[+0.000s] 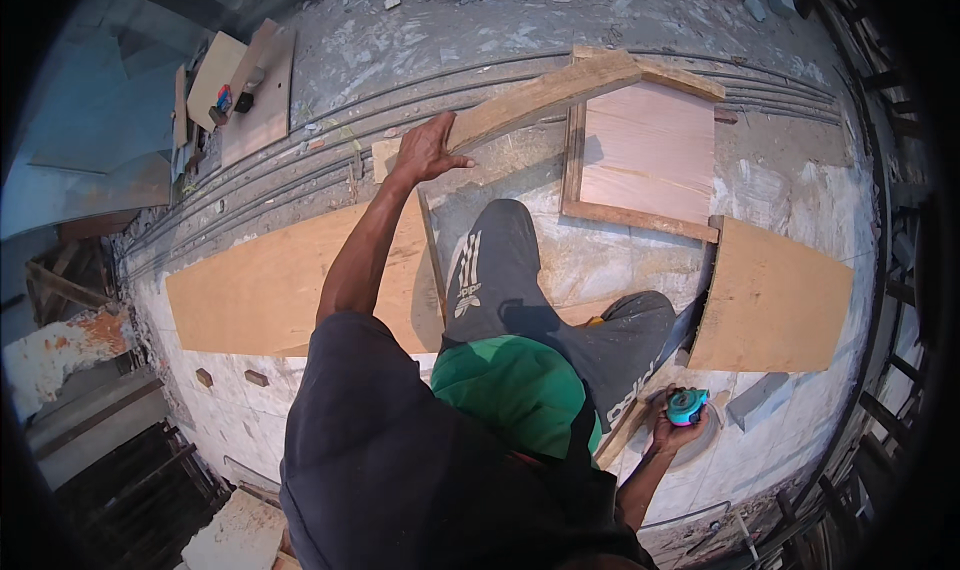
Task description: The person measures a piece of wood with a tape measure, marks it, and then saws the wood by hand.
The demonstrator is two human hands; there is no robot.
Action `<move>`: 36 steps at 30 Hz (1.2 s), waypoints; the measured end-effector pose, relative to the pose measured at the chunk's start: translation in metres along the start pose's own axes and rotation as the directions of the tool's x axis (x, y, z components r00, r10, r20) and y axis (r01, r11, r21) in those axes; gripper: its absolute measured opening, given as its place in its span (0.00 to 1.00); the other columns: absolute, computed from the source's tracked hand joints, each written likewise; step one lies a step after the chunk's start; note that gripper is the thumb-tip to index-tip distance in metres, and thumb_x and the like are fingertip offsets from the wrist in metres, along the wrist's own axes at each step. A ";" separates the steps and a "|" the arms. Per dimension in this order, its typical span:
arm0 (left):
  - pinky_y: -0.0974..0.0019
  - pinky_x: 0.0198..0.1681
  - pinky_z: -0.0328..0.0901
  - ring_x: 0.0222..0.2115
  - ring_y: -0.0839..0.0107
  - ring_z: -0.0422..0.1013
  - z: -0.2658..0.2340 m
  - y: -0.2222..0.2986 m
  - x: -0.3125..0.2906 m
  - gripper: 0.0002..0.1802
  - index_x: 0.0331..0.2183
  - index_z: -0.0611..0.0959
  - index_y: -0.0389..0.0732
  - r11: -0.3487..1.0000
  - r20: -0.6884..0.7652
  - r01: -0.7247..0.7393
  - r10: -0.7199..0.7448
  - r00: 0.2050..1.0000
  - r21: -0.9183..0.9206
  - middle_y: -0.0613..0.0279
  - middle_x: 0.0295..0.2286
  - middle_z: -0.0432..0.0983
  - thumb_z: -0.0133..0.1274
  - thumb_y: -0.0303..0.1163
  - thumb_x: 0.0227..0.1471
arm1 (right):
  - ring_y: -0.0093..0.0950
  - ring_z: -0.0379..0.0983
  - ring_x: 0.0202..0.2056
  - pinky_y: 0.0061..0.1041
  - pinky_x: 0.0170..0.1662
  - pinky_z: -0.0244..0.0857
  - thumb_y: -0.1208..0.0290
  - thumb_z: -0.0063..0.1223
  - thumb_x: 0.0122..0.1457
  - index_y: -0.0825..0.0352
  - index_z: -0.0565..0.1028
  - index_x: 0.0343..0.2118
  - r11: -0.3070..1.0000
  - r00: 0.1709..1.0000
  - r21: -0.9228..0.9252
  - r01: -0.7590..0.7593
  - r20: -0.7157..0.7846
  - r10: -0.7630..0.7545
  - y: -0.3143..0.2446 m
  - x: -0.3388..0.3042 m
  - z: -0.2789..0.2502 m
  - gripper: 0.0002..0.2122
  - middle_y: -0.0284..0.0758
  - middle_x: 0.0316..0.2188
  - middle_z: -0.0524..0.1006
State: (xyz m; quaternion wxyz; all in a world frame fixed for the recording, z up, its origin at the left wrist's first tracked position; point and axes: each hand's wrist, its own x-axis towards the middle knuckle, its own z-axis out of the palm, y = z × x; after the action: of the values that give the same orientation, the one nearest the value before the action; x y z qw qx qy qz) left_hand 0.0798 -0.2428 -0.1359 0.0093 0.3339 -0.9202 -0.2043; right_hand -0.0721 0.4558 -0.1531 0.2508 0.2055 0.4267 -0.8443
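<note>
My left hand (428, 150) is at the near end of a long wooden plank (540, 95), its fingers hooked over the edge and the thumb sticking out. The plank's far end lies over the top of a wooden frame (640, 222) backed by a pinkish plywood panel (648, 155). Low on the right, my right hand (675, 438) is wrapped round a teal tape measure (687, 406). No drawn-out tape blade can be made out. Beneath that hand is another wooden strip (625, 432), partly hidden by my leg.
Plywood sheets lie to the left (300, 285) and right (770, 300) of my legs. Several long metal rods (350, 108) cross the ground beyond. At the far left are more boards (262, 100) with small items on them. Two small wood blocks (257, 378) sit at lower left.
</note>
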 end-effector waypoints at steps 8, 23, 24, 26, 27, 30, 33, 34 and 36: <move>0.46 0.40 0.66 0.40 0.49 0.73 0.034 -0.065 -0.202 0.43 0.43 0.72 0.42 0.992 -0.025 0.042 -0.039 0.999 0.122 0.54 0.35 0.75 0.73 0.54 0.29 | 0.56 0.68 0.54 0.41 0.34 0.77 0.53 0.54 0.61 0.68 0.69 0.57 0.992 0.954 0.053 -0.112 0.284 0.092 -0.036 0.015 0.032 0.27 0.51 0.48 0.75; 0.44 0.58 0.55 0.57 0.59 0.62 0.170 -0.090 -0.306 0.50 0.51 0.74 0.45 0.980 0.095 0.013 -0.032 0.995 0.198 0.62 0.53 0.68 0.71 0.57 0.27 | 0.32 0.79 0.38 0.25 0.35 0.71 0.50 0.54 0.47 0.70 0.68 0.57 0.506 0.663 -0.833 0.225 0.511 0.547 0.109 0.085 0.194 0.36 0.41 0.43 0.78; 0.41 0.60 0.53 0.59 0.59 0.61 0.162 -0.089 -0.300 0.52 0.54 0.72 0.45 0.967 0.069 -0.032 0.015 0.998 0.251 0.61 0.54 0.67 0.70 0.60 0.28 | 0.31 0.79 0.40 0.25 0.38 0.71 0.51 0.54 0.47 0.70 0.68 0.56 0.488 0.625 -0.838 0.245 0.521 0.582 0.124 0.091 0.191 0.36 0.41 0.43 0.78; 0.39 0.62 0.50 0.60 0.58 0.59 0.154 -0.079 -0.291 0.54 0.57 0.70 0.44 0.956 0.016 -0.060 0.058 0.998 0.288 0.59 0.56 0.66 0.68 0.62 0.31 | 0.31 0.78 0.42 0.24 0.42 0.71 0.51 0.54 0.47 0.71 0.68 0.56 0.470 0.580 -0.843 0.264 0.528 0.621 0.150 0.098 0.189 0.35 0.41 0.43 0.78; 0.36 0.63 0.48 0.61 0.58 0.58 0.151 -0.079 -0.297 0.56 0.59 0.67 0.43 0.943 -0.005 -0.093 0.100 0.995 0.321 0.58 0.57 0.64 0.66 0.64 0.34 | 0.29 0.76 0.42 0.25 0.46 0.68 0.54 0.53 0.49 0.71 0.69 0.56 0.444 0.577 -0.856 0.265 0.509 0.638 0.173 0.095 0.182 0.33 0.39 0.42 0.78; 0.36 0.65 0.46 0.63 0.57 0.55 0.137 -0.094 -0.300 0.57 0.63 0.62 0.42 0.945 -0.111 -0.026 0.066 0.992 0.326 0.54 0.60 0.61 0.63 0.64 0.40 | 0.28 0.74 0.43 0.25 0.51 0.65 0.57 0.52 0.53 0.71 0.71 0.54 0.402 0.578 -0.890 0.218 0.449 0.681 0.230 0.068 0.202 0.28 0.36 0.42 0.77; 0.38 0.65 0.47 0.63 0.56 0.55 0.127 -0.077 -0.309 0.53 0.63 0.62 0.44 0.924 -0.091 -0.108 0.151 0.984 0.367 0.53 0.60 0.60 0.63 0.59 0.44 | 0.25 0.73 0.43 0.23 0.50 0.64 0.57 0.51 0.56 0.70 0.73 0.51 0.419 0.547 -0.905 0.076 0.389 0.741 0.270 0.051 0.220 0.24 0.34 0.40 0.76; 0.41 0.62 0.54 0.61 0.56 0.59 0.134 -0.075 -0.309 0.48 0.64 0.62 0.48 0.890 -0.022 -0.180 0.208 0.978 0.419 0.53 0.59 0.61 0.64 0.50 0.46 | 0.24 0.72 0.43 0.23 0.50 0.64 0.57 0.52 0.56 0.69 0.73 0.51 0.375 0.538 -0.926 0.038 0.335 0.773 0.282 0.046 0.218 0.24 0.33 0.40 0.76; 0.44 0.59 0.58 0.60 0.57 0.60 0.143 -0.076 -0.305 0.50 0.63 0.62 0.50 0.885 0.135 -0.178 0.132 0.982 0.431 0.55 0.58 0.62 0.68 0.46 0.42 | 0.26 0.73 0.45 0.26 0.52 0.65 0.57 0.53 0.55 0.69 0.71 0.54 0.290 0.441 -0.956 0.040 0.277 0.854 0.303 0.038 0.215 0.27 0.36 0.42 0.76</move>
State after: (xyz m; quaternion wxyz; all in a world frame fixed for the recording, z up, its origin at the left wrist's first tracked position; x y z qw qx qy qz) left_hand 0.3417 -0.0539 -0.2602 -0.0971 0.2420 -0.9654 -0.0059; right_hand 0.0506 0.1147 -0.2434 0.7146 -0.2285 0.5516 -0.3645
